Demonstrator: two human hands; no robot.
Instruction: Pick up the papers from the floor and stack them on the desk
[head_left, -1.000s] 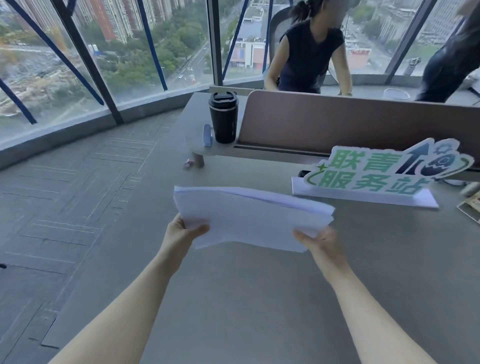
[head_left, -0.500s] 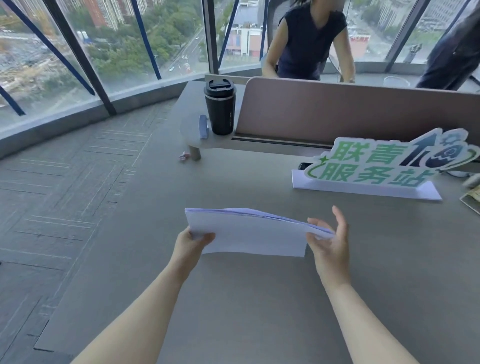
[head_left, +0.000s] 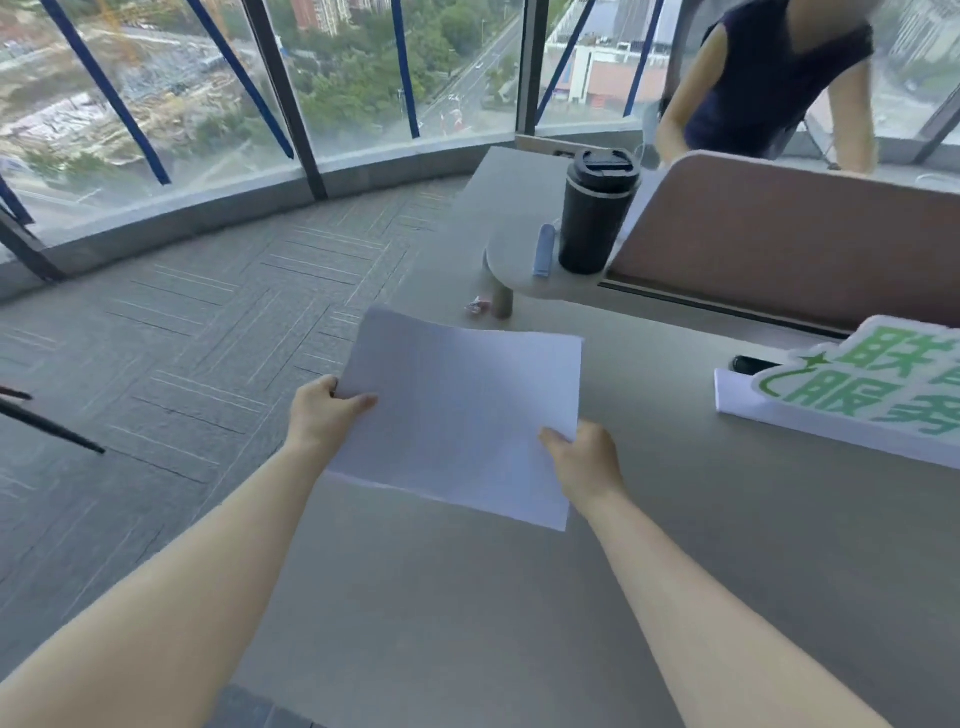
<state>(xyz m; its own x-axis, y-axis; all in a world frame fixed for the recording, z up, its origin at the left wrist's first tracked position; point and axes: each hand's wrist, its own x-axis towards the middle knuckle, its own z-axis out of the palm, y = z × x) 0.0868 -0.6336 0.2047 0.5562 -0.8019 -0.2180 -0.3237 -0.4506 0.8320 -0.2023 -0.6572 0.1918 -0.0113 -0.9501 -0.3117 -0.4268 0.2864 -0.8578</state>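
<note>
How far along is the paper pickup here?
Done: no papers show on the visible grey carpet floor. In hand: the left hand and right hand grip the sheaf of white papers at the grey desk's edge. Left: laying it flat and letting go.

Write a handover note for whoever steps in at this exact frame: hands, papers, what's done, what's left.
Left hand: gripping the left edge of the papers.
Right hand: gripping their lower right corner.
Papers: one white stack, over the near left part of the desk; whether it touches the top is unclear.
Done: papers are off the floor, at least the visible part.
Left: set the stack flat, square it, let go.
</note>
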